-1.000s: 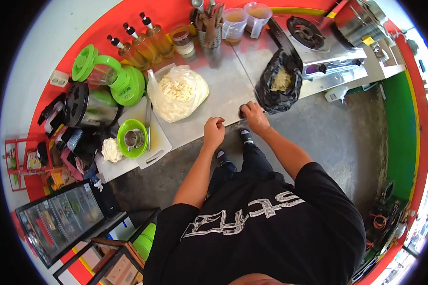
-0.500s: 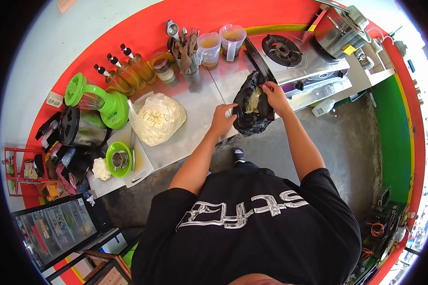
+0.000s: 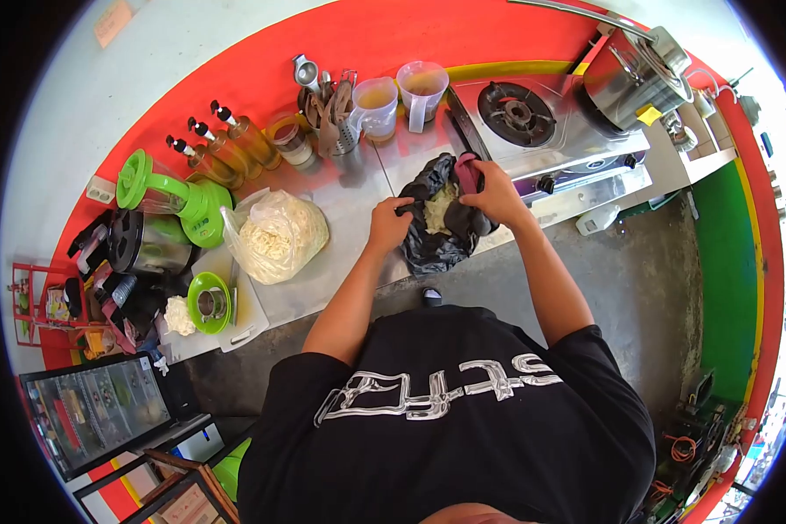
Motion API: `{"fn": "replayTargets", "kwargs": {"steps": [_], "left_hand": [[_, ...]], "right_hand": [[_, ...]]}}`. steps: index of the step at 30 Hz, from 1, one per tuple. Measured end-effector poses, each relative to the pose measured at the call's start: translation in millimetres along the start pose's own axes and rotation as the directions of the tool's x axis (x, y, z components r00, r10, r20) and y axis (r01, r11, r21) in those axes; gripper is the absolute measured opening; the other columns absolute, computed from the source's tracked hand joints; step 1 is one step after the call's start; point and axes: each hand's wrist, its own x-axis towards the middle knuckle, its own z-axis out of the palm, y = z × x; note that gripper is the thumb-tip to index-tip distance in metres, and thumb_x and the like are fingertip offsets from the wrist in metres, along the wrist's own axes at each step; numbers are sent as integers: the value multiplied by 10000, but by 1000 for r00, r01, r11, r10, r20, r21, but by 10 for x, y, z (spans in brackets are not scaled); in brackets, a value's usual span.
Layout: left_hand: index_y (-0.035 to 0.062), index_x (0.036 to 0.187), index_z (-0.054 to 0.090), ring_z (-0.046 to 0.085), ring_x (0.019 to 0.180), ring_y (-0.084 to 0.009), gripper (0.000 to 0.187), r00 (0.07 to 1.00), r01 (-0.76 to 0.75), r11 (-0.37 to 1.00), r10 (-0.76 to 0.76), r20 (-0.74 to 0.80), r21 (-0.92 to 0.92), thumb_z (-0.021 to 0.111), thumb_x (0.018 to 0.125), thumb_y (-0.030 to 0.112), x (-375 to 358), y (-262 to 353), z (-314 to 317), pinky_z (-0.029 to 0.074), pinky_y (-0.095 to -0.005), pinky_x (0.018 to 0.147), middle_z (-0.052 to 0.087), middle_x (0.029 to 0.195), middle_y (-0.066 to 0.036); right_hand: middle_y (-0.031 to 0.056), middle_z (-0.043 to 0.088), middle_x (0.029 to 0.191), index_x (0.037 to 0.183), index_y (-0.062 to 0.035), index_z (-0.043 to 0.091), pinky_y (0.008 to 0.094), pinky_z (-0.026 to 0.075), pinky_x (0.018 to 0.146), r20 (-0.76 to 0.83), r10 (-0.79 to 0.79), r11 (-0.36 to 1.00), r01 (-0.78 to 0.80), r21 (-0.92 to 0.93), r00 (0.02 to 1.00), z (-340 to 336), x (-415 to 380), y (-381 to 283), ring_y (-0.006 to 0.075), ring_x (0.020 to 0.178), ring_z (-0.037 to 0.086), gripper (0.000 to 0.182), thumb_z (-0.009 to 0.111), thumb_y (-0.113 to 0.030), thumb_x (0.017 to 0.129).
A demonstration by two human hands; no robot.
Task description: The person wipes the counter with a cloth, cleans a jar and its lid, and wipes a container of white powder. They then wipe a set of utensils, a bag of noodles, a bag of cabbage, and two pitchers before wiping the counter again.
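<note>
Head view, desk: metal-topped, beside the stove.
Black bag: open-mouthed, at the desk's front edge.
Right grip: closed on the bag's right rim, where a pink piece shows.
Left grip: pinching the left rim.
Pale filling: inside the bag.

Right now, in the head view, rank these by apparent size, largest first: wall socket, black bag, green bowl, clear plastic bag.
1. Black bag and clear plastic bag: too alike to rank
2. Green bowl: clearly smaller than either bag
3. Wall socket: smallest
</note>
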Motion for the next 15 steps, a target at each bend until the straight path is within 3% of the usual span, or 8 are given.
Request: {"fn": "replayTargets", "kwargs": {"steps": [1,4,8,9,10,12,13,15], "left_hand": [[59,1149,761,696,1025,-305,373,999,-22,999,24,-30,43,648,794,46,-44,-8,-71,522,-349,905,727,1126,-189],[56,1141,762,694,1026,-309,363,998,-11,996,16,-57,85,652,795,61,-148,-81,-329,520,-350,910,724,1126,-192],[29,1086,763,677,1062,-377,341,990,3,975,29,-139,224,644,767,49,-381,-191,-749,518,-413,972,719,1096,-220],[17,1077,756,673,1052,-394,327,987,7,971,31,-155,238,629,777,42,-446,-235,-855,523,-434,954,706,1118,-217],[17,1077,756,673,1052,-394,327,985,12,971,29,-170,237,629,777,42,-494,-275,-949,523,-434,954,706,1118,-217],[22,1102,746,660,1064,-400,324,979,108,931,-38,-200,349,631,800,47,-643,-336,-1124,528,-459,935,691,1139,-206],[22,1102,746,660,1064,-400,324,977,120,930,-49,-208,347,631,800,47,-725,-304,-1194,528,-459,935,691,1139,-206],[37,1173,720,649,1072,-395,357,945,253,872,-130,-300,419,639,826,68,-829,-224,-1297,533,-478,916,665,1170,-188]], "right_hand": [[260,573,1304,1350,69,535,423,448,1052,100,-7,1000,5,14,995,5,32,-21,390,1242,554,780,819,-151,658],[263,577,1303,1349,70,536,422,440,1064,89,-40,989,27,145,995,35,14,-216,405,1241,552,748,777,-110,665],[277,649,1226,1336,75,556,420,480,1000,94,-103,992,95,87,990,239,50,-387,441,1138,613,653,717,-92,725],[253,693,1153,1321,78,579,384,505,937,122,-17,993,2,118,992,144,4,-649,379,1044,670,581,678,-89,774],[253,693,1153,1321,78,579,384,505,937,128,-30,993,15,118,991,219,40,-642,379,1044,670,581,678,-89,774],[219,708,1120,1321,65,600,353,509,897,-90,-49,922,80,379,995,389,110,-522,289,989,678,541,649,-86,804],[167,718,1070,1321,59,612,324,507,873,-92,-31,927,63,369,995,386,149,-508,204,951,655,506,618,-84,835],[85,690,1048,1317,39,628,275,493,841,-78,60,873,-14,488,995,346,255,-400,149,920,620,489,586,-51,838]]}}
